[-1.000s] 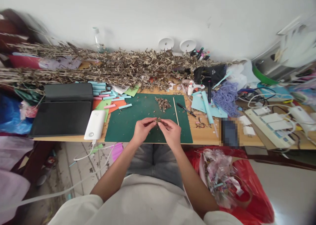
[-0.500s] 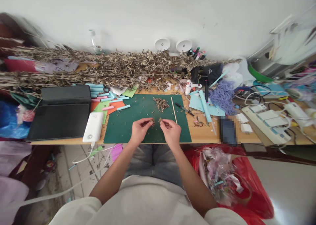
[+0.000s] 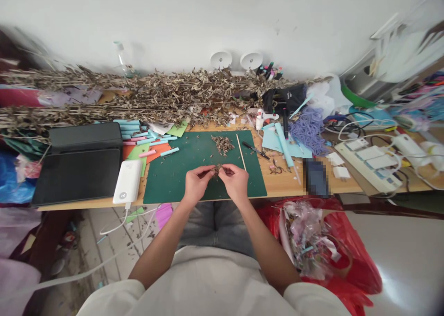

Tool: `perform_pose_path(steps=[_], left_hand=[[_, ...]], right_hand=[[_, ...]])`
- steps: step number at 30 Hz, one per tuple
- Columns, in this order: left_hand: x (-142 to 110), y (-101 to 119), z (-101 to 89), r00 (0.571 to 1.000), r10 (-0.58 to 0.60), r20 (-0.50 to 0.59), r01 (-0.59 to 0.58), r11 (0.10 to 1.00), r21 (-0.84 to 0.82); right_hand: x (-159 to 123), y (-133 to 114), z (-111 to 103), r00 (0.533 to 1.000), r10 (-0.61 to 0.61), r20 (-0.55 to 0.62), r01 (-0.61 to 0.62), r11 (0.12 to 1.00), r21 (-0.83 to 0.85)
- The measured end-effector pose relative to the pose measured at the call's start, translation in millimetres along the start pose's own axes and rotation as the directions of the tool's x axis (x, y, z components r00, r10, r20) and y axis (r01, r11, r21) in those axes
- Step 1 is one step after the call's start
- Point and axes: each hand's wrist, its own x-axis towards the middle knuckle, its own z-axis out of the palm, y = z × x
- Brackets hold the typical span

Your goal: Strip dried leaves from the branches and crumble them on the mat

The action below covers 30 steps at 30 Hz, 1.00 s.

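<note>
Over the green cutting mat (image 3: 166,182), my left hand (image 3: 197,182) and my right hand (image 3: 236,181) meet fingertip to fingertip. Both are closed in a pinch on a small brown piece of dried plant (image 3: 217,169), which the fingers partly cover. Just beyond them lies a loose pile of crumbled dried leaves (image 3: 222,145), with a few crumbs scattered about. A thin pale stick (image 3: 240,152) and a black pen (image 3: 255,150) rest to the right of the pile.
Long dried plant stalks (image 3: 156,94) run along the back. A black tablet case (image 3: 76,175), a white power bank (image 3: 127,182) and rolled paper tubes (image 3: 138,133) sit left. A glue gun (image 3: 265,118), purple yarn (image 3: 310,131) and a power strip (image 3: 367,168) lie right. A red bag (image 3: 360,256) stands below.
My right hand has moved left, closing the gap to my left hand, so the fingertips now meet at the dried plant piece. The view has shifted slightly.
</note>
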Motion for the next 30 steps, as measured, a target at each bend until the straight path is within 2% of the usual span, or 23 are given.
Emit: perform_pose_path(steps=[3, 7, 9, 14, 19, 21, 25, 30], left_hand=[[3.0, -2.1, -1.7, 0.999, -0.039, -0.029, 0.038, 0.998, -0.051], [3.1, -2.2, -0.9, 0.998, -0.053, 0.028, 0.057, 0.983, -0.172], [2.3, -1.5, 0.9, 0.998, -0.048, 0.042, 0.055, 0.98, -0.193], [1.4, 0.1, 5.3, 0.997, -0.055, 0.057, 0.063, 0.986, -0.154], [1.0, 0.1, 3.1, 0.997, -0.072, 0.006, 0.072, 0.975, -0.209], [0.5, 0.0, 1.9, 0.995, -0.092, 0.026, 0.095, 0.972, -0.217], [-0.2, 0.8, 2.5, 0.993, -0.097, 0.073, 0.111, 0.971, -0.214], [-2.4, 1.6, 4.1, 0.992, -0.073, 0.102, 0.09, 0.982, -0.167]], right_hand=[[0.1, 1.4, -4.1, 1.0, 0.02, -0.012, -0.02, 0.999, 0.028], [-5.7, -4.0, -7.1, 0.992, -0.051, 0.119, 0.041, 0.995, 0.086], [-8.5, -7.5, -6.1, 0.988, -0.066, 0.139, 0.053, 0.994, 0.09], [-7.7, -6.0, -2.2, 0.997, -0.038, 0.062, 0.037, 0.999, 0.023], [0.5, 2.0, -5.9, 0.998, 0.064, -0.01, -0.063, 0.995, 0.08], [1.5, 1.8, -8.8, 0.997, 0.072, 0.033, -0.075, 0.991, 0.109], [-1.0, -4.1, -13.1, 0.981, -0.009, 0.194, -0.017, 0.991, 0.132], [-0.7, -6.2, -12.4, 0.982, -0.031, 0.189, 0.028, 0.999, 0.014]])
